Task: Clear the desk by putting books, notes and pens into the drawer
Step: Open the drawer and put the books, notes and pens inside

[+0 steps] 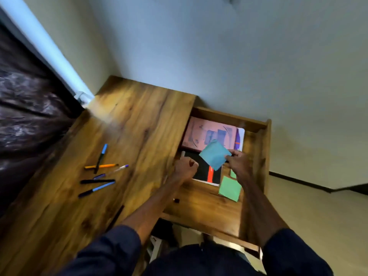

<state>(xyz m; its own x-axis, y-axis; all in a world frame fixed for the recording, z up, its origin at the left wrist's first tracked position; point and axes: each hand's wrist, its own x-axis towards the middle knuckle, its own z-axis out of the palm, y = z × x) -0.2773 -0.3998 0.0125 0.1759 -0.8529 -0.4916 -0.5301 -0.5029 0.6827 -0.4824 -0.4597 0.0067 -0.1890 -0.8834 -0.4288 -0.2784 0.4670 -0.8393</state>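
Note:
The wooden drawer [256, 156] stands pulled out at the desk's right. Inside lie a pink book [201, 134], a black book with a red stripe [207, 172] and a green note pad [229, 189]. My right hand [238, 160] pinches a blue note pad [215, 155] above the books. My left hand [186, 166] hovers over the drawer's left edge with its fingers curled and nothing in them. Several pens [99, 172] lie loose on the desk top [129, 126] to the left.
A dark leather seat [23, 108] borders the desk on the left. The pale wall [219, 56] runs behind the desk. A small dark object [176, 200] sits on the drawer floor near my left forearm. Floor shows at right.

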